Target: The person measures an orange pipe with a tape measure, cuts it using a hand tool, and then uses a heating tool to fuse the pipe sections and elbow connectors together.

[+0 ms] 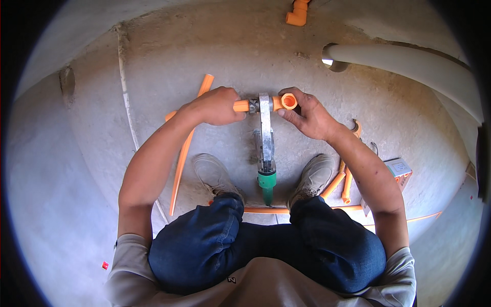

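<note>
1. Orange pipe fills the left hand, fingers curled firmly round it; its near end meets a dark socket on the heating tool's metal plate.
2. Across from it, the right hand has thumb and fingers clamped on an orange fitting, pressed against the plate's other side, one round mouth facing up.
3. Below the plate, I see the tool's green handle pointing back between two dusty shoes.
4. Left of there, a long orange rod lies slanting on the concrete floor, passing under the left forearm.
5. Over by the right shoe rest shorter orange pieces, with a small box beyond the forearm.
6. Farther off, a thick pale pipe curves past, and an orange elbow sits at the top.
</note>
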### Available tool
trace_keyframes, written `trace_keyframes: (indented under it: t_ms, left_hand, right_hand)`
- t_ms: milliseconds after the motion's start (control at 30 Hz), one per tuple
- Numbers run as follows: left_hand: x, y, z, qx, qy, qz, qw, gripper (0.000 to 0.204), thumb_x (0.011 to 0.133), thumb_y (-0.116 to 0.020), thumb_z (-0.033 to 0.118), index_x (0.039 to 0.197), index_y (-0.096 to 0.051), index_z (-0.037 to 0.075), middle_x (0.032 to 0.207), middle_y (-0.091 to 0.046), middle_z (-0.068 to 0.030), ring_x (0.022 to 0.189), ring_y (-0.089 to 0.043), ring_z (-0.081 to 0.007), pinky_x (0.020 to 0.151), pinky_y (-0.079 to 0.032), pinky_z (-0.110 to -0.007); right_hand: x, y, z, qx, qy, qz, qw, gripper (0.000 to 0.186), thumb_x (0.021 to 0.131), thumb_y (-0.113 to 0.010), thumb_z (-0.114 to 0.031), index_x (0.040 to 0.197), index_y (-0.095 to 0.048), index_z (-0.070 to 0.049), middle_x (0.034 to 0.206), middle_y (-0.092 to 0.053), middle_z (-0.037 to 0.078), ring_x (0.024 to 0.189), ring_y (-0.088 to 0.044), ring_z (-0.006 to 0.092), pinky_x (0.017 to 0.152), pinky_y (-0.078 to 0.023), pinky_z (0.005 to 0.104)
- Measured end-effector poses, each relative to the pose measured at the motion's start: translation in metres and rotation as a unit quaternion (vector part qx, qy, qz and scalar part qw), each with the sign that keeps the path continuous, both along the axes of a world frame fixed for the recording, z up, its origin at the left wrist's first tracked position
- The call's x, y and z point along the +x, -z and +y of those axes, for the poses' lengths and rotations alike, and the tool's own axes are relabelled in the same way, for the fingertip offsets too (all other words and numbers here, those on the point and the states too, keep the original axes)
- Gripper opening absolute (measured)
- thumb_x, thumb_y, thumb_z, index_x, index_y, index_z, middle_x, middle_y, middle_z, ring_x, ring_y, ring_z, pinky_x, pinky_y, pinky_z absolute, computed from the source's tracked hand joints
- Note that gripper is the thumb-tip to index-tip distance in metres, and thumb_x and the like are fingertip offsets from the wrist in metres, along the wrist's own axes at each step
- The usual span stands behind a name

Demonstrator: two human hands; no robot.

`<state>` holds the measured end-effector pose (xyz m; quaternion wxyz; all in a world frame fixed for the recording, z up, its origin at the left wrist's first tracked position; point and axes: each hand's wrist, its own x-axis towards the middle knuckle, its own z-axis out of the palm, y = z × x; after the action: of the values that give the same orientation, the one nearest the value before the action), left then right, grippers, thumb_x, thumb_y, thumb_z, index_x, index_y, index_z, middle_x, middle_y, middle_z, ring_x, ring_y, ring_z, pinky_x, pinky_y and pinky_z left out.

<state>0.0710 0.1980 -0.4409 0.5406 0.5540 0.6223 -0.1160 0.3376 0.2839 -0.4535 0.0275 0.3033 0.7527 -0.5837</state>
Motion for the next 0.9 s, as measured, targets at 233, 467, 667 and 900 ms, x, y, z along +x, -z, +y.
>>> trace_keyframes:
  t_ms: [233, 467, 667, 900]
  left_hand:
    - [0.009, -0.012, 0.003, -0.045, -0.027, 0.041, 0.998, 0.029, 0.085, -0.065, 0.027, 0.085, -0.069, -0.001, 0.082, -0.070, -0.0216, 0.077, -0.068, -0.0355, 0.074, -0.053, -0.046]
    - [0.010, -0.008, -0.006, 0.022, -0.017, 0.052, 0.998, 0.024, 0.085, -0.064, 0.024, 0.084, -0.070, 0.000, 0.083, -0.071, -0.0210, 0.079, -0.069, -0.0375, 0.075, -0.054, -0.048]
    - [0.012, -0.005, -0.018, 0.115, 0.035, 0.091, 0.989, 0.024, 0.088, -0.071, 0.028, 0.098, -0.072, 0.006, 0.086, -0.072, -0.0166, 0.081, -0.072, -0.0348, 0.073, -0.057, -0.048]
    - [0.018, 0.020, -0.052, 0.309, 0.024, 0.180, 0.934, 0.020, 0.081, -0.075, 0.025, 0.087, -0.066, 0.009, 0.076, -0.072, -0.0110, 0.068, -0.071, -0.0306, 0.056, -0.056, -0.043]
  right_hand:
    - [-0.002, 0.000, -0.003, -0.020, 0.011, -0.012, 1.000, 0.039, 0.099, -0.068, -0.031, 0.117, -0.053, 0.000, 0.095, -0.068, 0.023, 0.089, -0.067, 0.0369, 0.080, -0.052, 0.0441]
    - [0.000, 0.004, -0.005, -0.006, 0.010, -0.013, 1.000, 0.040, 0.099, -0.067, -0.034, 0.117, -0.053, -0.001, 0.094, -0.068, 0.023, 0.089, -0.067, 0.0368, 0.080, -0.052, 0.0444]
    - [0.000, 0.003, -0.007, -0.063, 0.051, -0.029, 0.996, 0.039, 0.098, -0.069, -0.036, 0.114, -0.058, -0.002, 0.084, -0.066, 0.016, 0.078, -0.062, 0.0255, 0.074, -0.050, 0.0391]
    - [-0.007, 0.010, 0.001, -0.163, 0.112, -0.046, 0.979, 0.045, 0.097, -0.068, -0.044, 0.104, -0.069, 0.000, 0.076, -0.060, 0.006, 0.070, -0.053, 0.0146, 0.066, -0.046, 0.0326]
